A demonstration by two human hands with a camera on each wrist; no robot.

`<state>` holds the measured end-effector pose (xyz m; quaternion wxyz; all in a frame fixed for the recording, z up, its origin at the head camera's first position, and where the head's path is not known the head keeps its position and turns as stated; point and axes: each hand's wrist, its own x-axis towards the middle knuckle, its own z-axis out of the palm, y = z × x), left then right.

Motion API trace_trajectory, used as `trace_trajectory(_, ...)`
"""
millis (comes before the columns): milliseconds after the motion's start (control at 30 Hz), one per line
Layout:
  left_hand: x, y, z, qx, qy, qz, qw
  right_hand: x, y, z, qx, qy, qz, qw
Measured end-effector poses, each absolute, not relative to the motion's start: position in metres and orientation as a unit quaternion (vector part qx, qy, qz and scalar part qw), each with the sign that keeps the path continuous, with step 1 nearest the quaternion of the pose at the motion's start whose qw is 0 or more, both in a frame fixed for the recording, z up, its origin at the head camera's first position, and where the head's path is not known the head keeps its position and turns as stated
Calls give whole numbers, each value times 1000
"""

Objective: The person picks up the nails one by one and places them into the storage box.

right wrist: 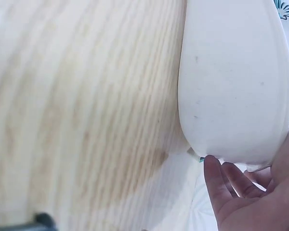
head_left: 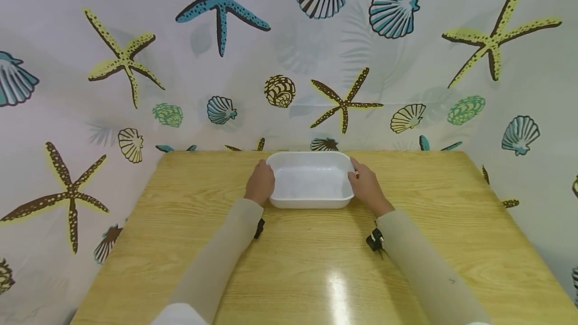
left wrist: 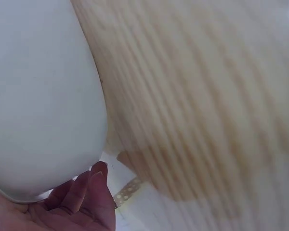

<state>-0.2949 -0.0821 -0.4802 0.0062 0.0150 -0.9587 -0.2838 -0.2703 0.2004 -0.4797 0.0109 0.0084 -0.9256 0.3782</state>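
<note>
Starfish and shells pattern the pale backdrop (head_left: pixel 253 74) behind a wooden table (head_left: pixel 289 265) and along both its sides. Fingers (left wrist: pixel 98 187) of the left hand (head_left: pixel 260 182) curl against one short end of a white dish (head_left: pixel 311 182), gripping it by the rim. At the opposite short end, the right hand (head_left: pixel 367 187) also grips the dish, its fingertips bent in below the rim. Between the hands, the dish faces upward over the far part of the table, near the back edge; whether its base touches the wood, I cannot tell. It is oblong with rounded corners, and small dark specks dot its outer wall in the right wrist view. Farther out come a small black device (head_left: pixel 375 239) near the right wrist, beige sleeves (head_left: pixel 226 260) along both forearms, and a bright reflection (head_left: pixel 337 295) on the wood between them.
</note>
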Motion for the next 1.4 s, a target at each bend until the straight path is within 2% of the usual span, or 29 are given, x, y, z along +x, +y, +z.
trace_trajectory(733,-257,-92,-487,12,-946,-323,29,-227,195,-481,28,-914,403,40)
trace_trajectory(1400,-227,-97,-490,28,-942,-334,23,-195,193,-484,37,-906,419,46)
